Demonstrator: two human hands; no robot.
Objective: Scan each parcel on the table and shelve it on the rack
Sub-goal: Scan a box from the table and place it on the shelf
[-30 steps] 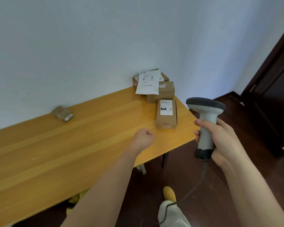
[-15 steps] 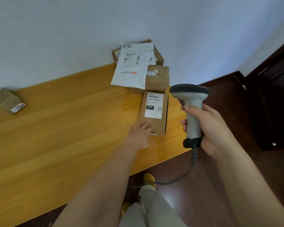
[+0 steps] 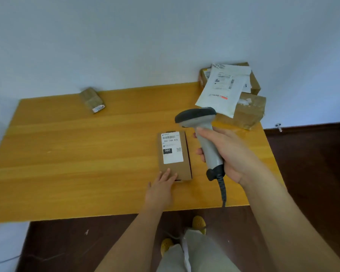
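Note:
A flat brown parcel (image 3: 175, 169) with a white label reading 060 lies on the wooden table (image 3: 67, 163). My left hand (image 3: 161, 189) rests its straight fingers on the parcel's near end. My right hand (image 3: 228, 154) grips a grey barcode scanner (image 3: 202, 132) by the handle, just right of the parcel, its dark head above the parcel's far right corner. The scanner's coiled cable hangs off the table's front edge.
At the table's far right corner sit two brown boxes (image 3: 247, 112) with a white mailer (image 3: 222, 89) lying across them. A small taped parcel (image 3: 92, 100) marked 200 lies at the far left by the white wall. Dark floor lies below and right.
The view swung so the table lies square in front. The labelled parcel now lies nearer the table's middle under my left fingers. The scanner moved closer to the parcel.

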